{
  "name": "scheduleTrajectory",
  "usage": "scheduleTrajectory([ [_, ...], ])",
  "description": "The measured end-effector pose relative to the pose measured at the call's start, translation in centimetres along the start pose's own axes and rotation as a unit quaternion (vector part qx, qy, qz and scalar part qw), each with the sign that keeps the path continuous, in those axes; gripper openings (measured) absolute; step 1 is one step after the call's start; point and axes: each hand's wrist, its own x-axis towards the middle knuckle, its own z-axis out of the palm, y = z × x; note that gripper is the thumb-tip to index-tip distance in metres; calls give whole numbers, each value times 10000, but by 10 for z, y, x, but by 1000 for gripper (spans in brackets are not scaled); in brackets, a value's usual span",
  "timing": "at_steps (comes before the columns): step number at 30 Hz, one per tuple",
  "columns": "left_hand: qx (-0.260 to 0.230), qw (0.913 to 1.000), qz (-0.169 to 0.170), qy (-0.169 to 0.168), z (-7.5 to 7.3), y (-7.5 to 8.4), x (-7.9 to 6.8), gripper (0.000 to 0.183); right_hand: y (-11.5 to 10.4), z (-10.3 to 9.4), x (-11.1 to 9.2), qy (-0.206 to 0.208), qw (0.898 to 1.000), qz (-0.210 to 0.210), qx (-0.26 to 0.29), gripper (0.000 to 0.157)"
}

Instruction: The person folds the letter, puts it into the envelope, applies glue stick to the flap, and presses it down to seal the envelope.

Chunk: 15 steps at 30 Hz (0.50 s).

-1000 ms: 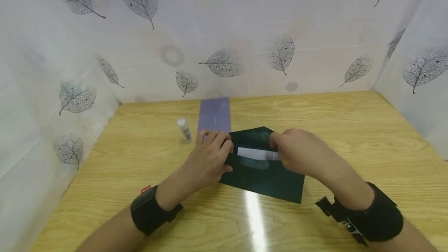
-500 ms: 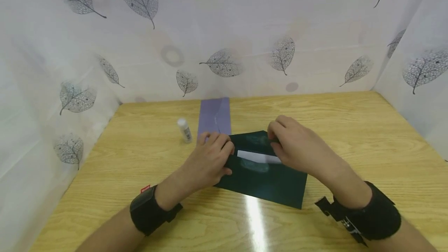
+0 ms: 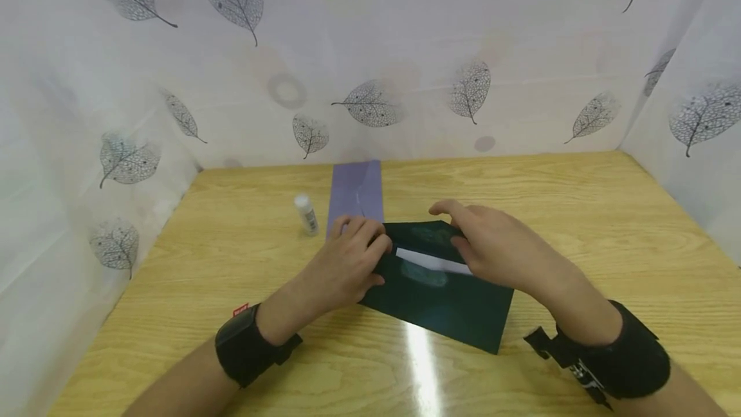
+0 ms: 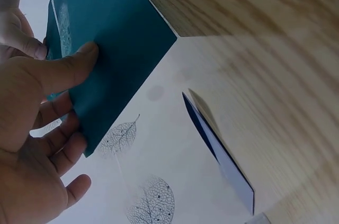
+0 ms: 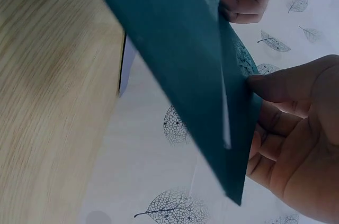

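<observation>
A dark green envelope (image 3: 451,307) is held up at a slant between both hands, its flap raised at the back. White paper (image 3: 433,261) shows as a thin strip in its mouth. Pale shiny smears mark the front panel and the flap (image 4: 64,28). My left hand (image 3: 346,266) grips the envelope's left end, thumb on the front and fingers behind. At the right end, my right hand (image 3: 496,246) pinches the flap; the right wrist view shows the thumb (image 5: 275,82) in front and fingers behind. In the head view, its index finger stretches past the flap's top edge.
A purple envelope (image 3: 356,188) lies on the wooden table behind my left hand. To its left stands a small white-capped glue stick (image 3: 307,214). Leaf-patterned white cloth (image 3: 393,37) hangs at the back and sides.
The green envelope's lower right corner has dropped, and the white strip has become narrower. My right hand has shifted along the flap, its index finger now straighter. The left hand keeps its grip.
</observation>
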Motion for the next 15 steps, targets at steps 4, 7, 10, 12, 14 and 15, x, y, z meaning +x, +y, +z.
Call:
scheduleTrajectory([
  [4, 16, 10000, 47, -5, 0, -1, -1, 45, -1, 0, -1, -272, 9996, 5, 93, 51],
  [7, 11, 9999, 100, -106, 2, -2, -2, 43, -2, 0, -1, -573, 9983, 48, 129, 51],
  [10, 7, 9993, 215, -290, 3, -2, -2, 43, -3, 2, -1, -866, 9961, 63, 164, 47],
  [12, -14, 9986, 306, -441, 3, -2, -3, 46, -3, 3, -1, -1052, 9943, 71, 181, 42],
  [14, -32, 9975, 378, -600, 3, -3, -3, 48, -4, 4, -2, -1262, 9917, 100, 232, 37],
  [15, -51, 9971, 383, -656, 2, -3, -3, 49, -4, 5, -2, -1384, 9899, 133, 264, 35],
])
